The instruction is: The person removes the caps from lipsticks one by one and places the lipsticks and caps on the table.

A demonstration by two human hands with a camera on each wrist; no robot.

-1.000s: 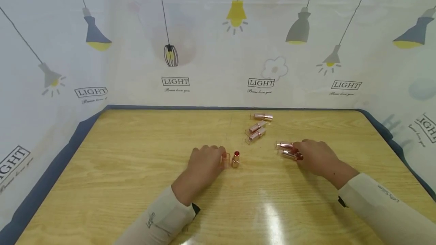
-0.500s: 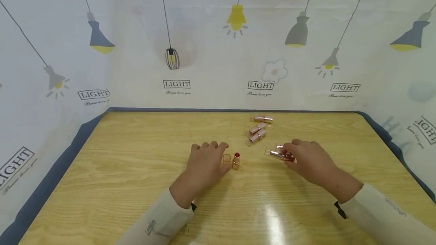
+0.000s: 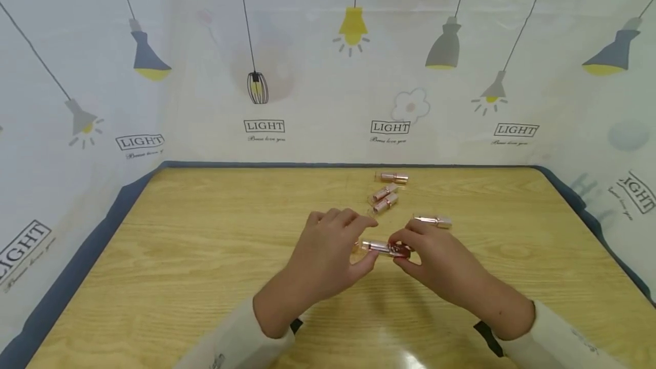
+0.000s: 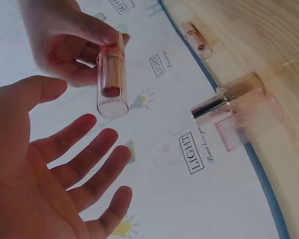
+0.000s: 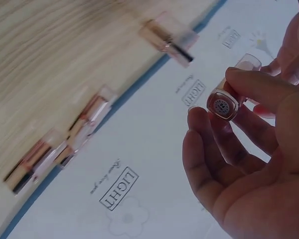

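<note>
My right hand (image 3: 446, 255) pinches a lipstick (image 3: 378, 246) by its base end, between thumb and fingertips. Its clear cap points left, toward my left hand (image 3: 328, 255), which is open with fingers spread around that end. The left wrist view shows the same lipstick (image 4: 111, 82) with the dark red stick inside the clear cap, and the palm of my left hand (image 4: 45, 164) facing it. In the right wrist view, a round label shows on the lipstick's base (image 5: 223, 106). The uncapped lipstick and loose clear cap are mostly hidden behind my left hand.
A capped lipstick (image 3: 433, 221) lies just beyond my right hand. Farther back are two lipsticks side by side, the nearer lipstick (image 3: 385, 204) angled, and another lipstick (image 3: 393, 177) near the table's far edge. A printed curtain (image 3: 328, 101) surrounds the wooden table (image 3: 205, 232).
My right hand has picked a lipstick off the pair at right and carried it left. My left hand has let go of the loose cap and moved right, spreading toward the lipstick.
</note>
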